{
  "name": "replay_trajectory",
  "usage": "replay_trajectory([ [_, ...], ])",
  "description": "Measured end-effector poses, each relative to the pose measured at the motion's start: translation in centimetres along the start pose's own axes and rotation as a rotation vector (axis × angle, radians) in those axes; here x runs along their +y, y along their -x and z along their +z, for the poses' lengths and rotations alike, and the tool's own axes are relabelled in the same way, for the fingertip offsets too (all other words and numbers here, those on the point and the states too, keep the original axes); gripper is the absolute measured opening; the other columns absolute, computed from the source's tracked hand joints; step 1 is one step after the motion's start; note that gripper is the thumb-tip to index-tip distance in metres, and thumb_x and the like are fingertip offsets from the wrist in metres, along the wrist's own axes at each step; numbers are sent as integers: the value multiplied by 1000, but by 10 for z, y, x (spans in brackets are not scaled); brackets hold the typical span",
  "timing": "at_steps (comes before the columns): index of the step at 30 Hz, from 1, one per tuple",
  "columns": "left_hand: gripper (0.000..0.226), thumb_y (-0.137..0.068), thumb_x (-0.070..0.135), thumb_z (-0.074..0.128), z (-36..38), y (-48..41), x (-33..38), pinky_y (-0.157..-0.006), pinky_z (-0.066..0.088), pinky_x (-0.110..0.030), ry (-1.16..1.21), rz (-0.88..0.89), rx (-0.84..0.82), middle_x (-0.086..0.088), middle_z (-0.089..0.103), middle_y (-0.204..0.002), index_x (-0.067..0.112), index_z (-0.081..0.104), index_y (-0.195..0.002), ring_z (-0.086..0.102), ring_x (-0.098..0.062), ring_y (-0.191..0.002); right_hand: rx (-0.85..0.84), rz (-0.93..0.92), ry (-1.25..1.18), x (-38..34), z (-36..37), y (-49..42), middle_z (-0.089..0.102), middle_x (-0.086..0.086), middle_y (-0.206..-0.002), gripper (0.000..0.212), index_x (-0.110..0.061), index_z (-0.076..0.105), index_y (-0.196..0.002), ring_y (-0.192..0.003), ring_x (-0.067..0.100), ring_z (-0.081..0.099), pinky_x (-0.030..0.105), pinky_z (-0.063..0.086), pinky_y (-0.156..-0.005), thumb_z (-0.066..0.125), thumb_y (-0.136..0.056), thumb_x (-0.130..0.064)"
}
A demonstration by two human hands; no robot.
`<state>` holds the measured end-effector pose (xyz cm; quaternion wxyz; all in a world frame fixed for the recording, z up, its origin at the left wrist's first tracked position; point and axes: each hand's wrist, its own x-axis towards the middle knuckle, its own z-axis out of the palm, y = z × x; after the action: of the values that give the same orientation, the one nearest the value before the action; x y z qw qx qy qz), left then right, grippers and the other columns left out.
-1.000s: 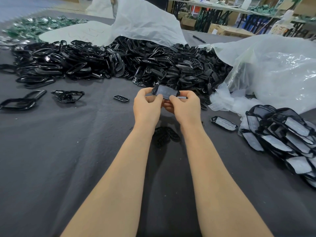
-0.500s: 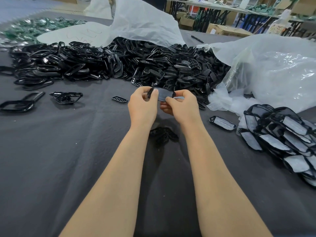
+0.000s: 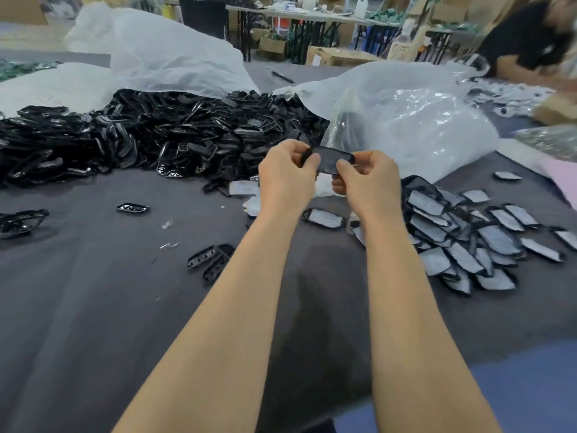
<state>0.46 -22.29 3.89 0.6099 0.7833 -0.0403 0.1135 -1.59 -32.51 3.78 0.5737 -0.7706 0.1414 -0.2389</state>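
A small flat black plastic part [image 3: 327,159] is held up over the dark grey table [image 3: 93,307]. My left hand [image 3: 285,176] pinches its left end and my right hand [image 3: 368,179] pinches its right end, thumbs on the near face. Behind the hands lies a big heap of black plastic parts [image 3: 175,135]. At the right lies a pile of black parts with grey pads [image 3: 468,232] facing up.
White plastic bags [image 3: 406,120] lie behind and to the right of the hands. Loose black parts [image 3: 209,260] lie near my left forearm, another [image 3: 132,208] further left. A person in black [image 3: 527,42] works at the far right. Work tables and boxes stand behind.
The view has shifted right and pulled back, so more of the padded pile and a person show. Both hands still hold the black part, raised slightly and turned.
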Motion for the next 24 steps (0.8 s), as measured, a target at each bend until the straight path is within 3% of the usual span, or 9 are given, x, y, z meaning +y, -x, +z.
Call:
replay_trajectory([
  [3, 4, -91, 16, 62, 46, 9, 20, -72, 49, -27, -37, 39, -125, 1, 64, -79, 18, 60, -88, 66, -20, -83, 161, 23, 98, 9, -47, -9, 68, 6, -78, 8, -13, 56, -93, -74, 22, 68, 44, 55, -82, 62, -88, -15],
  [5, 6, -92, 17, 61, 75, 18, 28, -67, 39, -22, -75, 69, -161, 1, 63, -84, 14, 64, -96, 60, -17, -82, 247, 19, 219, 16, -74, -12, 67, 5, -86, 11, -12, 60, -96, -86, 22, 66, 31, 50, -80, 61, -88, -19],
  [7, 16, -93, 18, 59, 99, 27, 30, -69, 36, -21, -115, 73, -195, -2, 65, -94, 11, 63, -107, 57, -17, -84, 314, 42, 360, 24, -94, -13, 61, 0, -88, 18, -10, 63, -102, -89, 18, 59, 18, 34, -67, 59, -89, -23],
  [10, 21, -94, 22, 56, 125, 36, 25, -81, 41, -30, -241, 63, -231, -4, 66, -109, 14, 60, -113, 58, -23, -101, 329, 116, 504, 38, -107, -12, 59, 2, -93, 17, -14, 61, -103, -101, 24, 58, 25, 34, -70, 55, -92, -25],
  [12, 22, -94, 25, 54, 135, 40, 21, -91, 38, -37, -382, 85, -206, -2, 63, -117, 18, 59, -115, 53, -26, -112, 328, 155, 566, 47, -107, -9, 60, 7, -105, 22, -13, 58, -109, -109, 29, 55, 34, 42, -83, 54, -93, -26],
  [15, 25, -94, 27, 54, 142, 42, 17, -97, 32, -38, -452, 117, -157, -2, 50, -127, 22, 60, -118, 44, -26, -119, 387, 180, 549, 53, -105, -7, 55, 9, -118, 32, -14, 53, -119, -113, 30, 49, 42, 41, -95, 58, -90, -26],
  [19, 30, -90, 26, 58, 141, 38, 17, -100, 31, -38, -404, 79, -162, -3, 41, -130, 22, 57, -120, 41, -26, -119, 451, 141, 547, 49, -99, -7, 52, 9, -122, 34, -17, 53, -120, -116, 29, 45, 40, 35, -96, 58, -88, -22],
  [24, 29, -90, 24, 61, 114, 29, 21, -103, 38, -37, -99, 2, -111, -6, 47, -128, 17, 55, -117, 48, -24, -118, 521, -50, 472, 30, -76, 2, 54, 5, -114, 26, -18, 59, -113, -107, 23, 47, 34, 35, -92, 57, -86, -16],
])
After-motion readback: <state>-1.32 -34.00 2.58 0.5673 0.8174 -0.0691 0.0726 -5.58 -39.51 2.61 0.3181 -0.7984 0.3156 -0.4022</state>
